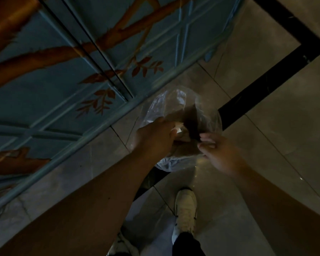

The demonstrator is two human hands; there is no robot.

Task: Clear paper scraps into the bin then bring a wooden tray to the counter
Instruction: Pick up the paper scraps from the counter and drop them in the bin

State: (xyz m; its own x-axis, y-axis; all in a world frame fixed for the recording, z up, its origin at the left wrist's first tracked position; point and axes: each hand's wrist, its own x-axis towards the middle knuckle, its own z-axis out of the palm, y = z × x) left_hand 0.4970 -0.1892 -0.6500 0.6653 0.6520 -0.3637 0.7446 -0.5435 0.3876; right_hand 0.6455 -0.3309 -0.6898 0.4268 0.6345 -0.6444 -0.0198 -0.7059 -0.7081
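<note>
A bin lined with a clear plastic bag (175, 104) stands on the tiled floor in the middle of the head view. My left hand (155, 134) hovers over its opening with white paper scraps (178, 127) pinched at the fingertips. Across the opening, my right hand (217, 151) has its fingers loosely curled just above the right rim; whether it holds anything is unclear. The inside of the bin is dark, with brownish contents showing dimly. No wooden tray is in view.
A teal cabinet front (67, 80) painted with brown branches and leaves fills the left and top. Glossy grey floor tiles with a black inlay strip (266, 80) spread to the right. My white shoes (186, 206) stand just below the bin.
</note>
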